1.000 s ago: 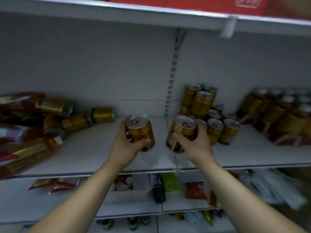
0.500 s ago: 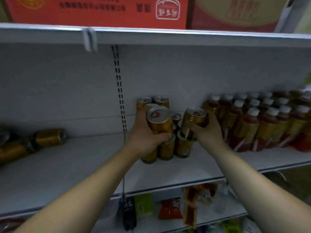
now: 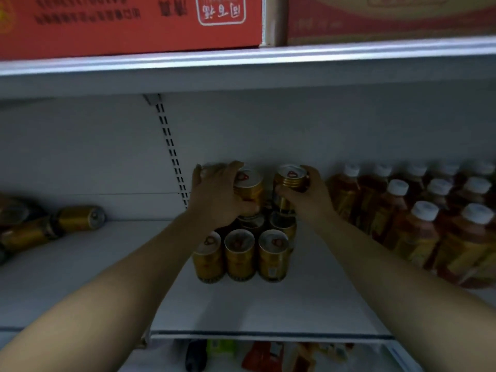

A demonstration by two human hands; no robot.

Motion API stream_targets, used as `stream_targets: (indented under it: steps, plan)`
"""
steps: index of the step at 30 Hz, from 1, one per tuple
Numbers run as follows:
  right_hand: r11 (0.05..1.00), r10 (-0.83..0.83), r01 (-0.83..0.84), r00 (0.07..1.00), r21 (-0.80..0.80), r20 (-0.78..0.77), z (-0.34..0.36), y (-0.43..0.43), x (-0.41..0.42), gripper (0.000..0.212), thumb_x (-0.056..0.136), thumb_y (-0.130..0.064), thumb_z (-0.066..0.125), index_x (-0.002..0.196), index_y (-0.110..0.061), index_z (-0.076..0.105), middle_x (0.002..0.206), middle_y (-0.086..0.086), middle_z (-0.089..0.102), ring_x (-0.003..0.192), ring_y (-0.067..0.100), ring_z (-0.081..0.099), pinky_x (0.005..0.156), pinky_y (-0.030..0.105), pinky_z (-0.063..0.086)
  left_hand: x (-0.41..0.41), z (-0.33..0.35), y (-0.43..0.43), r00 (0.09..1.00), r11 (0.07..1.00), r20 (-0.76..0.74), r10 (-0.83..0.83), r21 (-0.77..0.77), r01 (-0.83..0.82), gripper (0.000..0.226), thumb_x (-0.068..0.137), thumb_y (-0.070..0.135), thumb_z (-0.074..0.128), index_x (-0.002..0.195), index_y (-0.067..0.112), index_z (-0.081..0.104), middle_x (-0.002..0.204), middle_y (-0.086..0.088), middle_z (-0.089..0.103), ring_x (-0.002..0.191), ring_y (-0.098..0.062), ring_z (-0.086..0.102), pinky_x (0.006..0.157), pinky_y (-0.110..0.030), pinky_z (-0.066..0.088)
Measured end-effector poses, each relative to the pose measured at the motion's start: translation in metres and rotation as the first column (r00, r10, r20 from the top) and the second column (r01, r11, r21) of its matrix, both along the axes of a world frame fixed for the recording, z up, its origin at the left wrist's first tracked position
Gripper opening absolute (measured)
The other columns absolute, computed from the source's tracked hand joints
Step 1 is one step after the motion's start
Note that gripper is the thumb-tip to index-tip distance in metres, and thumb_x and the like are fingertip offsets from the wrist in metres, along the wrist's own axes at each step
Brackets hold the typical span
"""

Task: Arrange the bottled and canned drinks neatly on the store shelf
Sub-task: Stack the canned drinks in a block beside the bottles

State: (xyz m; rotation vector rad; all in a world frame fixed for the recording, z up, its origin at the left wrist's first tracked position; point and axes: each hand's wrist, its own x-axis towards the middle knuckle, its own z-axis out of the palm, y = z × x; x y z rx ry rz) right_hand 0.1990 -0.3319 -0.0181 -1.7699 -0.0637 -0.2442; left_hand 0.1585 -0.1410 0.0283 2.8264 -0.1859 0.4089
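Observation:
My left hand (image 3: 216, 196) grips a gold can (image 3: 248, 187) from its left side, and my right hand (image 3: 308, 196) grips a second gold can (image 3: 291, 178) from its right. Both cans are upright and sit at second-tier height over the back rows of a cluster of upright gold cans (image 3: 240, 253) on the white shelf (image 3: 268, 310). Whether they rest on the cans below is hidden by my hands. Three front cans stand in a row. Brown bottles with white caps (image 3: 418, 229) fill the shelf to the right.
Several gold cans (image 3: 77, 218) lie on their sides at the shelf's far left. Bare shelf lies between them and the cluster. Red cartons (image 3: 128, 22) sit on the shelf above, low over my hands. A lower shelf holds mixed packets (image 3: 257, 355).
Both hands have carried their cans right and back, from the shelf's front to above the can cluster. The view has shifted right and closer to the shelf.

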Motion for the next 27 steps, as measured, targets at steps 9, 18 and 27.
stream_targets:
  steps: [9,18,27]
  plan:
    - [0.987,0.094,-0.081,0.992,-0.141,0.086,-0.009,0.01,0.028,0.046,0.072,-0.015,0.081,0.108,-0.022,0.054,0.107,0.003,0.064,0.099,0.017,0.062,0.084,0.029,0.051,0.009,-0.022,0.003,1.0,0.975,-0.022,-0.018,0.223,0.023,0.09,0.071,0.066,0.062,0.146,0.032,0.024,0.157,0.004,0.017,0.145,-0.021,0.009,0.116,-0.05,0.006]
    - [0.975,0.218,-0.212,0.97,-0.065,0.106,-0.013,0.021,0.028,0.041,0.086,-0.003,0.068,0.101,-0.037,0.05,0.106,-0.016,0.06,0.096,-0.011,0.059,0.087,0.013,0.047,0.013,-0.023,0.01,0.997,0.938,-0.047,-0.066,0.337,0.078,0.09,0.071,0.078,0.045,0.148,0.041,0.015,0.158,0.01,0.013,0.146,-0.023,0.003,0.115,-0.055,-0.001]
    - [0.995,0.054,-0.075,0.955,-0.061,-0.291,-0.024,0.007,-0.009,0.072,0.096,-0.045,0.051,0.153,-0.016,0.019,0.155,0.007,0.03,0.138,0.026,0.036,0.093,0.026,0.035,-0.034,-0.068,0.046,0.988,0.75,0.027,0.149,-0.655,-0.096,0.084,0.075,0.052,0.069,0.143,0.018,0.033,0.148,-0.007,0.032,0.136,-0.022,0.033,0.106,-0.036,0.033]
